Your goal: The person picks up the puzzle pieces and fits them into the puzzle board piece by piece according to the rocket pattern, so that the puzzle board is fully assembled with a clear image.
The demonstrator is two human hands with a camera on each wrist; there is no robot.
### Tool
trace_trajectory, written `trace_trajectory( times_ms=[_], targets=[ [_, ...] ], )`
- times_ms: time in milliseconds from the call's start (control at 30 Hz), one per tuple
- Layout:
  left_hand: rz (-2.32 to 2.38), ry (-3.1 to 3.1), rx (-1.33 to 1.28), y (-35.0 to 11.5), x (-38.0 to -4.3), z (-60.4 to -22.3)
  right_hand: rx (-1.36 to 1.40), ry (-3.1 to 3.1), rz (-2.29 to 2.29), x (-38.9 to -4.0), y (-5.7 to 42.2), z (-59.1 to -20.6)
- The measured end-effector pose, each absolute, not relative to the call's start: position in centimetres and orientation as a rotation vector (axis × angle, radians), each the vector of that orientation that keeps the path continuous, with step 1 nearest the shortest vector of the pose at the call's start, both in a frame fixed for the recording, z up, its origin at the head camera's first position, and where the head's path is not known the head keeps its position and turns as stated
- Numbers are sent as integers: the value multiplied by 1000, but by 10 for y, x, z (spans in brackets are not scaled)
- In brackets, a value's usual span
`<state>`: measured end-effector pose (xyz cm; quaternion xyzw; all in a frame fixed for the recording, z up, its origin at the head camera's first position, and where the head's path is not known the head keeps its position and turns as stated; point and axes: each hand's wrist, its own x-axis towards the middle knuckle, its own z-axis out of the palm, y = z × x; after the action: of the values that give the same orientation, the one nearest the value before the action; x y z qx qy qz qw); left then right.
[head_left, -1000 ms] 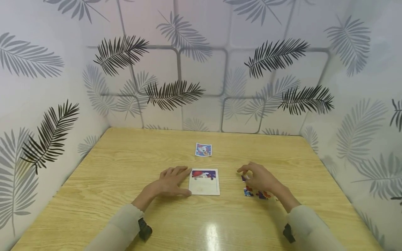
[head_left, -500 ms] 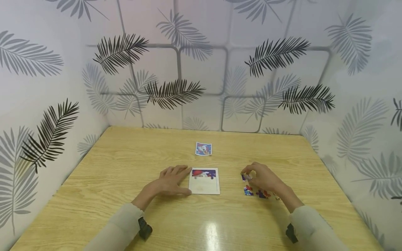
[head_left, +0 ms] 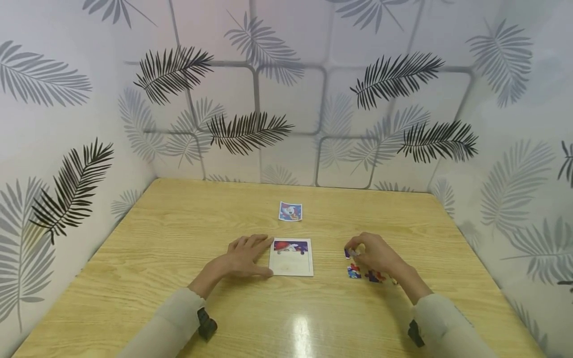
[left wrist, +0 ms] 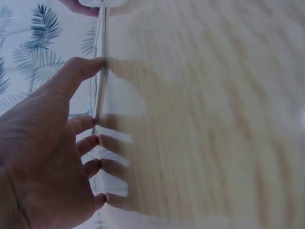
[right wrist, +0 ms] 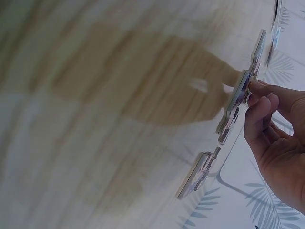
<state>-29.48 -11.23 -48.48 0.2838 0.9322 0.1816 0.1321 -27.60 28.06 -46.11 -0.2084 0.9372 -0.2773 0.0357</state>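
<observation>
In the head view a square puzzle board (head_left: 291,263) with a white border lies at mid-table. A strip of picture with a red hat fills its top; the part below is plain pale. My left hand (head_left: 243,258) rests at its left side, thumb and fingers spread, tips at the board's edge; the left wrist view shows these fingertips on the tabletop. To the right, my right hand (head_left: 376,253) pinches a dark blue puzzle piece (head_left: 347,253) between thumb and forefinger, low over the table. Nearer me lie a blue-and-red piece (head_left: 354,271) and a purple-and-red piece (head_left: 374,276).
Behind the board lies a small picture card (head_left: 290,212) of a white character in a red hat. Another pale piece (head_left: 394,282) shows partly beneath the right wrist. The wooden table (head_left: 201,214) meets leaf-patterned walls at the back and sides.
My right hand has shifted slightly right, and its thumb and forefinger have closed on the dark blue piece. The left hand and the board stay in place.
</observation>
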Motion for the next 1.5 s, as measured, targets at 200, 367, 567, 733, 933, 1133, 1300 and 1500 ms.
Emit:
trace_trajectory(
  times_ms=[200, 367, 567, 733, 933, 1133, 1300, 1500],
  targets=[
    [520, 2704, 827, -112, -291, -478, -602, 2903, -793, -277, 278, -459],
    [525, 2705, 839, -112, -291, -478, -595, 2911, -770, -278, 278, -460],
    [520, 2713, 828, -113, -294, -485, -557, 2901, -813, -279, 276, -460],
    [519, 2709, 830, -112, -292, -483, -572, 2896, -899, -277, 272, -460],
    [505, 2699, 831, -111, -290, -475, -628, 2936, -923, -276, 266, -459],
    [486, 2700, 805, -111, -289, -473, -678, 2940, -938, -278, 257, -460],
    [495, 2697, 823, -112, -290, -476, -715, 2934, -936, -281, 250, -461],
    [505, 2707, 834, -113, -295, -486, -774, 2937, -937, -284, 240, -462]
  ],
)
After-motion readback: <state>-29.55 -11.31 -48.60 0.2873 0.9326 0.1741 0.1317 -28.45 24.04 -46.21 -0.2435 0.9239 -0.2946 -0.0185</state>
